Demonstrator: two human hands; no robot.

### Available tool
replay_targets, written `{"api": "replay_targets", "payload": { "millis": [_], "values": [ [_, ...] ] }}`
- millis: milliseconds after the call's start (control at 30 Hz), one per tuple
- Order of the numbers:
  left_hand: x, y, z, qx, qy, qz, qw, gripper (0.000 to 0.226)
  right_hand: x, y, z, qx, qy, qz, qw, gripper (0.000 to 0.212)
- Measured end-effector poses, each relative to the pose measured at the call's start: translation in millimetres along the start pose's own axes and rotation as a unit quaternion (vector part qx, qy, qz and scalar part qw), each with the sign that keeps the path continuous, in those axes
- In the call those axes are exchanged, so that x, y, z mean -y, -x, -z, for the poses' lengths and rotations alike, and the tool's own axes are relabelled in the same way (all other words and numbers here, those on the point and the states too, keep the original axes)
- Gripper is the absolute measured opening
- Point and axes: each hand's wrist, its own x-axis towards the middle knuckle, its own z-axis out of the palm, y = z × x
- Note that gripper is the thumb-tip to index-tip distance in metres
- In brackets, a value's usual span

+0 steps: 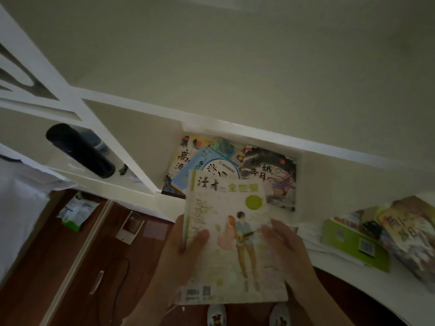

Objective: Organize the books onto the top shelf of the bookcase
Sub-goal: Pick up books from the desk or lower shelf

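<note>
Head view shows both hands clamped on a pale illustrated magazine (229,234): the left hand (186,250) grips its left edge, thumb on the cover, and the right hand (286,252) holds the right side. Just beyond it, three books (270,175) lie loosely overlapped in the bookcase compartment (146,147). More books (376,236) wait on the white surface to the right. Pushed in flat, the magazine could shove that untidy pile askew, or its soft cover could buckle and catch.

three books (235,161) in shelf compartment (141,128), flask (80,150) in compartment left
</note>
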Motion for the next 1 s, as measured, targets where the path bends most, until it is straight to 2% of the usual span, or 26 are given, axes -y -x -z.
{"api": "replay_targets", "payload": {
  "millis": [33, 100, 133, 200, 267, 433, 467, 567, 633, 700, 800, 867, 933, 1000],
  "values": [
    [0.9, 3.7, 8.8, -0.023, 0.015, -0.013, 1.0, 0.021, 5.3, -12.8, -4.4, -0.04, 0.097, 0.067, 0.992, 0.016],
    [1.3, 10.5, 22.9, -0.06, 0.053, -0.019, 0.997, 0.026, 14.3, -45.2, -10.8, -0.134, 0.26, 0.188, 0.938, 0.036],
    [1.5, 13.4, 27.4, -0.072, 0.07, -0.021, 0.995, 0.027, 17.7, -63.8, -14.2, -0.143, 0.324, 0.199, 0.914, 0.05],
    [4.9, 18.3, 34.6, -0.091, 0.081, -0.018, 0.992, 0.027, 23.9, -95.7, -19.8, -0.105, 0.445, 0.151, 0.877, 0.079],
    [10.4, 22.8, 41.3, -0.108, 0.076, -0.011, 0.991, 0.029, 24.2, -115.1, -19.3, -0.071, 0.515, 0.124, 0.845, 0.091],
    [24.1, 37.9, 50.3, -0.146, 0.093, 0.02, 0.985, 0.029, 23.7, -109.0, -1.9, -0.009, 0.594, 0.195, 0.78, 0.099],
    [24.8, 40.5, 50.4, -0.15, 0.098, 0.021, 0.984, 0.027, 22.1, -104.5, -2.0, -0.013, 0.617, 0.215, 0.757, 0.094],
    [29.1, 47.8, 51.1, -0.151, 0.112, 0.029, 0.982, 0.025, 17.2, -96.7, -5.6, -0.039, 0.649, 0.32, 0.689, 0.057],
    [32.0, 50.8, 52.9, -0.159, 0.109, 0.032, 0.981, 0.026, 13.5, -95.2, -3.0, -0.042, 0.634, 0.362, 0.682, 0.041],
    [34.6, 53.1, 55.1, -0.165, 0.111, 0.035, 0.979, 0.026, 14.4, -90.7, 0.8, -0.048, 0.612, 0.368, 0.698, 0.047],
    [35.1, 56.3, 54.3, -0.17, 0.123, 0.044, 0.977, 0.023, 32.3, -80.8, 2.3, -0.087, 0.504, 0.36, 0.78, 0.061],
    [35.0, 57.5, 52.5, -0.169, 0.127, 0.046, 0.976, 0.021, 47.9, -80.1, 0.8, -0.091, 0.406, 0.387, 0.823, 0.057],
    [36.8, 57.9, 51.0, -0.171, 0.125, 0.049, 0.976, 0.021, 51.4, -88.8, -1.3, -0.071, 0.394, 0.416, 0.816, 0.041],
    [40.1, 58.0, 50.5, -0.174, 0.125, 0.055, 0.975, 0.022, 41.6, -105.7, -1.3, -0.01, 0.475, 0.403, 0.782, 0.029]
  ]
}}
